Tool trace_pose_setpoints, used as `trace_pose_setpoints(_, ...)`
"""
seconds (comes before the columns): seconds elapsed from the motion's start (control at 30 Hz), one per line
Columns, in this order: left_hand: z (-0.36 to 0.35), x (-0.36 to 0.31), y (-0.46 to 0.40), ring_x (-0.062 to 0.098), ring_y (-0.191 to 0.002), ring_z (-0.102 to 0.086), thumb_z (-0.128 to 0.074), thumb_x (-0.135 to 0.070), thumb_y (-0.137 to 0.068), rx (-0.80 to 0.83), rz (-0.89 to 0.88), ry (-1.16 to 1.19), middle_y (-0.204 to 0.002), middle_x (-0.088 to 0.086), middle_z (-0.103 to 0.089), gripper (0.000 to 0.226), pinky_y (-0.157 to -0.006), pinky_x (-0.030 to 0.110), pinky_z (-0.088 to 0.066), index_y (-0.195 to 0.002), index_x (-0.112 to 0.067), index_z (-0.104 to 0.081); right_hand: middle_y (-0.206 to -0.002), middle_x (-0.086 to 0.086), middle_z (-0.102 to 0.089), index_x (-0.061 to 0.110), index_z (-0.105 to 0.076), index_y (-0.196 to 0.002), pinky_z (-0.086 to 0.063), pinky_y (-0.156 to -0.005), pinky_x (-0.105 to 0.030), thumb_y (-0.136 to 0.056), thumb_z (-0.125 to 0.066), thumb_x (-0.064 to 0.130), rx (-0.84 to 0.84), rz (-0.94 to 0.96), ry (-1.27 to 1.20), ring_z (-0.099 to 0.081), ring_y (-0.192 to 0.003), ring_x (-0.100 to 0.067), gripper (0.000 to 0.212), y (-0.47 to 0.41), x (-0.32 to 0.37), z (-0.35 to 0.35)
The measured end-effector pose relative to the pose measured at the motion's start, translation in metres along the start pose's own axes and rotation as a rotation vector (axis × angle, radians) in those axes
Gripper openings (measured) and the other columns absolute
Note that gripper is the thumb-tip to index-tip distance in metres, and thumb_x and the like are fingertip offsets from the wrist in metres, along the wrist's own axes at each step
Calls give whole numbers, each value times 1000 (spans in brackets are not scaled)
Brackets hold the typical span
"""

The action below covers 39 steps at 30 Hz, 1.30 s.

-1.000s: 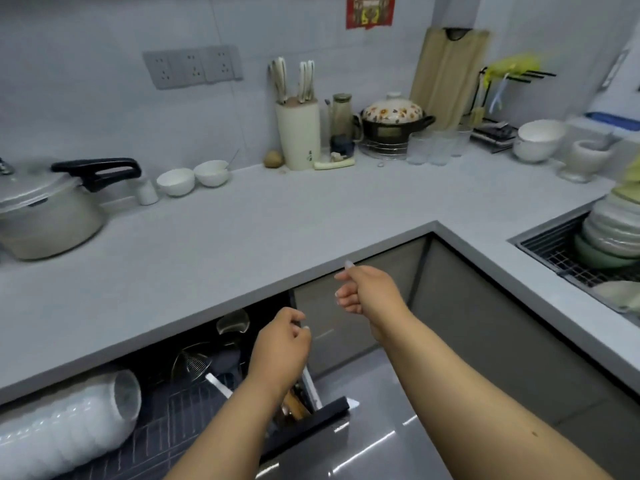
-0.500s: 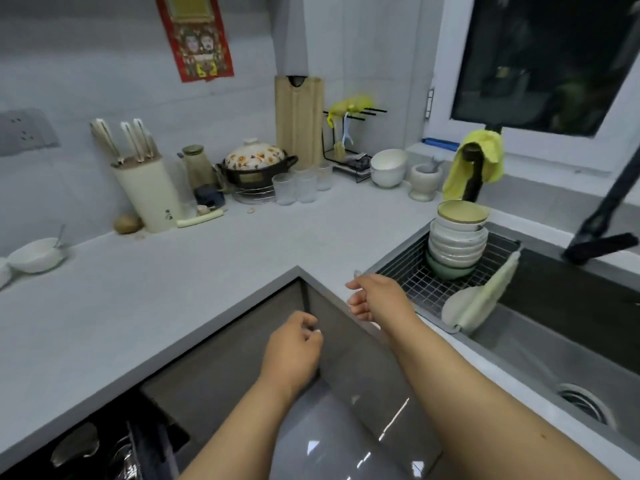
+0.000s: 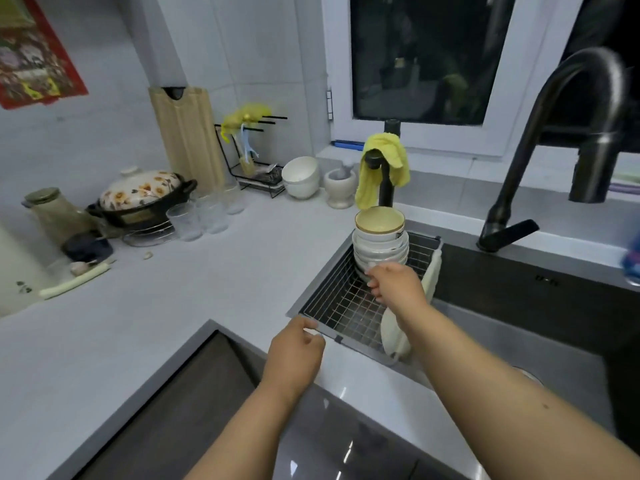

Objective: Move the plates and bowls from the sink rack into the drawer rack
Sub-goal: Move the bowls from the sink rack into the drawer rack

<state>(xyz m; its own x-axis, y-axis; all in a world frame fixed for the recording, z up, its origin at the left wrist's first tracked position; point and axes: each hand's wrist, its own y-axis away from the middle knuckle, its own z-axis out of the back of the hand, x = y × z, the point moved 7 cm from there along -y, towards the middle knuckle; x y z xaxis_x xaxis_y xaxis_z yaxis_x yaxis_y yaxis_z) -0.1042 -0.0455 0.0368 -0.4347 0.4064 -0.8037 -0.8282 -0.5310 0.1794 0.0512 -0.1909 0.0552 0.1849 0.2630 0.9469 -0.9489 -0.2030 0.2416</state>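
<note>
**Reaching into the sink rack for the stacked bowls**

A person stands at a kitchen corner, both bare arms stretched forward. The right hand (image 3: 398,284) is over the wire sink rack (image 3: 332,299), its fingers loosely curled and pointing down at the foot of a tall stack of bowls (image 3: 380,249). The fingertips look to be just at the lowest bowls, but whether they already touch or grip one I cannot tell; nothing is clearly held. The left hand (image 3: 297,351) hovers at the near corner of the rack, above the counter edge, fingers lightly bent and holding nothing.

The bowls stand nested upright at the far end of the rack, the top one cream inside with a yellowish rim. A pale plate (image 3: 394,336) leans on edge against the rack's right side, partly hidden by the right forearm. Beyond the rack are a dark tap draped with a yellow cloth (image 3: 381,168) and the deep sink basin (image 3: 519,323). The drawer rack is out of view.

This looks like the pick-up step, with nothing yet moved. The next move likely calls for a firm hold under or around the stack, perhaps with the left hand steadying it, since a tall stack could tip when lifted.
</note>
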Motion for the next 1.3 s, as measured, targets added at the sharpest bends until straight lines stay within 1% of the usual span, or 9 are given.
trace_pose_setpoints(0.13, -9, -13, -42, 13, -85, -63, -51, -16, -89, 57, -59, -15, -86, -2, -67, 20, -80, 31, -51, -105, -25, -57, -77, -2, -59, 16, -62, -84, -45, -67, -35, -92, -50, 25, -112, 90, 150, -54, -71, -20, 17, -39, 16, 14)
trace_pose_setpoints(0.27, -7, -21, -87, 15, -83, -66, -51, -17, -90, 93, -80, -4, -85, -2, -68, 16, -80, 35, -53, -102, -25, -58, -94, -5, -64, 14, -65, -89, -41, -62, -27, -91, -54, 24, -192, 143, 331, -57, -82, -21, 14, -86, 31, 15)
trace_pose_setpoints(0.33, -5, -23, -109, 16, -82, -67, -50, -15, -89, 116, -81, -6, -84, -1, -68, 17, -78, 35, -54, -102, -25, -57, -114, -6, -60, 15, -66, -98, -41, -71, -26, -90, -57, 26, -219, 151, 405, -58, -95, -23, 16, -110, 34, 12)
trace_pose_setpoints(0.4, -1, -25, -130, 17, -81, -67, -50, -14, -88, 133, -85, -17, -83, -1, -69, 19, -77, 34, -54, -101, -26, -57, -133, -5, -50, 14, -60, -120, -41, -87, -29, -90, -59, 30, -226, 153, 490, -55, -113, -26, 33, -130, 35, 7)
trace_pose_setpoints(0.5, 2, -27, -157, 15, -77, -66, -50, -15, -87, 149, -99, -38, -82, -2, -68, 20, -72, 29, -53, -103, -25, -58, -143, -5, -44, 13, -49, -135, -42, -95, -34, -93, -56, 34, -184, 159, 645, -51, -122, -28, 47, -151, 36, -2)
trace_pose_setpoints(0.57, 1, -31, -170, 12, -74, -63, -50, -15, -88, 165, -112, -53, -82, -3, -66, 22, -65, 23, -48, -105, -26, -57, -138, -6, -50, 14, -51, -133, -43, -94, -36, -95, -52, 36, -130, 125, 800, -53, -120, -31, 44, -164, 33, -7)
trace_pose_setpoints(0.73, -3, -34, -190, 10, -75, -62, -50, -16, -89, 203, -117, -63, -83, -4, -66, 21, -66, 22, -47, -106, -25, -58, -103, -10, -67, 14, -64, -103, -44, -72, -31, -97, -45, 35, -30, 93, 1105, -61, -95, -31, 30, -179, 27, -14)
trace_pose_setpoints(1.03, -12, -46, -204, 10, -76, -63, -49, -14, -90, 232, -93, -15, -89, -1, -67, 22, -61, 18, -45, -107, -25, -57, -77, -6, -56, 8, -59, -78, -36, -63, -27, -92, -58, 30, -69, 217, 927, -54, -75, -26, 26, -188, 64, -5)
trace_pose_setpoints(1.3, -15, -62, -209, 19, -78, -69, -47, -13, -92, 205, 14, 252, -84, 6, -69, 15, -79, 35, -57, -100, -15, -60, -87, -1, -62, 16, -67, -95, -42, -70, -30, -90, -60, 37, -65, 310, 991, -57, -86, -22, 23, -151, 125, 7)
